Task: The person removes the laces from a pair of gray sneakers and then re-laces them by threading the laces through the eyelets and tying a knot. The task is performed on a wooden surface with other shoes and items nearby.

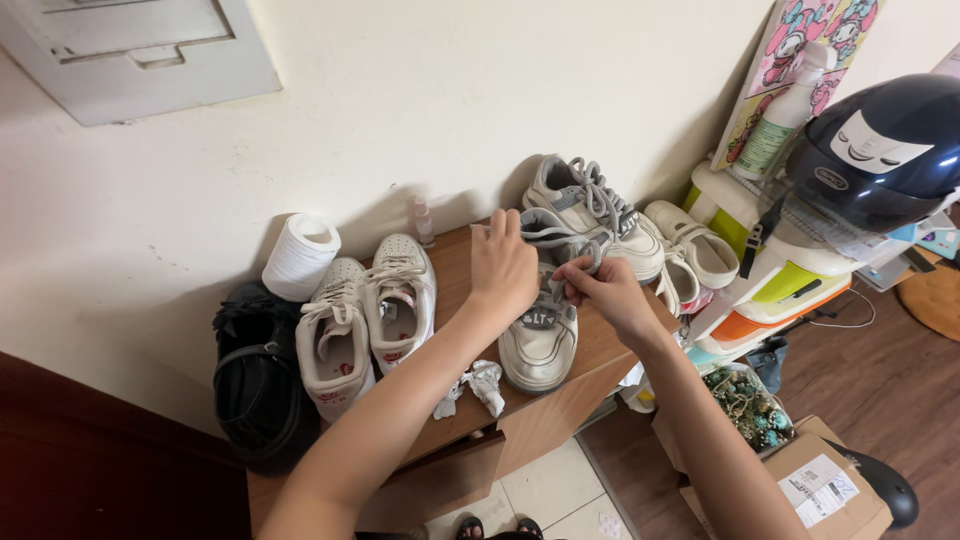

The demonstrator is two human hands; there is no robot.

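Note:
A white and grey sneaker (540,345) stands toe toward me on a small wooden table (590,365). My left hand (502,265) rests on its collar and grips it. My right hand (600,285) pinches the grey lace (585,258) over the tongue. Its matching sneaker (590,210) lies just behind, laces loose. A crumpled white tissue (478,385) lies on the table near my left forearm.
A pair of white sneakers (365,315), a toilet paper roll (300,255), a black bag (255,385) and a small bottle (423,220) sit left. Right: small white shoes (695,255), a dark blue helmet (880,150), a spray bottle (790,110), a cardboard box (820,485).

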